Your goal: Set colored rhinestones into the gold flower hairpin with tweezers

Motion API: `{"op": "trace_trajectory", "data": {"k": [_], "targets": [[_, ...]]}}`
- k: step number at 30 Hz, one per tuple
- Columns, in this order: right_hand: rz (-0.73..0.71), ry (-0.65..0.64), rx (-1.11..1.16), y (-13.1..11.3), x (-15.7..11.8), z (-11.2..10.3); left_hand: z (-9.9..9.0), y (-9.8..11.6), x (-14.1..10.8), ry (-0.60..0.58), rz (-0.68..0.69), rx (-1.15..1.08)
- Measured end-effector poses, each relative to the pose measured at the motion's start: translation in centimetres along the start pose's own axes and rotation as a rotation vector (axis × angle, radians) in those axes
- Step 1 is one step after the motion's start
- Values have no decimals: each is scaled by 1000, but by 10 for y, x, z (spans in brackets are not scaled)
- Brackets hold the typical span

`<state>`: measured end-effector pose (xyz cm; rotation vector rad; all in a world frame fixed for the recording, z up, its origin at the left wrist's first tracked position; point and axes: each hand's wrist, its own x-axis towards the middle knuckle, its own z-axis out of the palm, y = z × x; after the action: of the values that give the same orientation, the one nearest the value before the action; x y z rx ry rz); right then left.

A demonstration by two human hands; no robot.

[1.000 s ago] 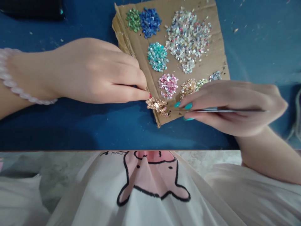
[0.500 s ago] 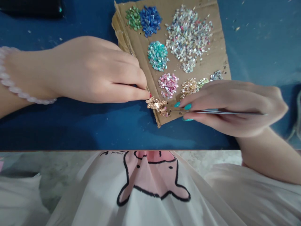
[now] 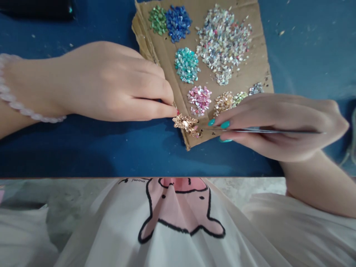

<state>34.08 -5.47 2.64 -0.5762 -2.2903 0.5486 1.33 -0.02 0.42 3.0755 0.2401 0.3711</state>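
Observation:
My left hand (image 3: 122, 87) is closed on a gold-coloured flower ornament (image 3: 185, 124), which sticks out past the fingertips over the near corner of the cardboard (image 3: 239, 79). Some pink bits show on the ornament's lower right. Pinched between the fingers of my right hand (image 3: 275, 124) is a pair of thin metal tweezers (image 3: 253, 130). Their tips point left and lie just right of the ornament; whether they hold a chip is too small to tell. A pile of pink shell-like chips (image 3: 199, 100) lies just beyond the ornament.
More chip piles lie on the cardboard: green (image 3: 158, 20), blue (image 3: 178, 23), turquoise (image 3: 187, 65), peach (image 3: 223, 103) and a large mixed one (image 3: 224, 42). A black object (image 3: 37, 9) sits at the far left of the blue table (image 3: 69, 155).
My right hand has shifted slightly to the right, drawing the tweezers' tips a little back from the ornament. My left hand and the ornament stay almost still.

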Motion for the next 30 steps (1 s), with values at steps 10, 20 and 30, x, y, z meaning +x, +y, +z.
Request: {"op": "trace_trajectory", "data": {"k": [10,20,30], "targets": [[82,-23,28,-3,-3,0,2,-2,-3,20,26,4],[55,-32,-18,-4,2,-2,1,2,4,-32,-95,-102],[53,-66,6,-5,6,-5,1,2,4,-44,-134,-113]]}}
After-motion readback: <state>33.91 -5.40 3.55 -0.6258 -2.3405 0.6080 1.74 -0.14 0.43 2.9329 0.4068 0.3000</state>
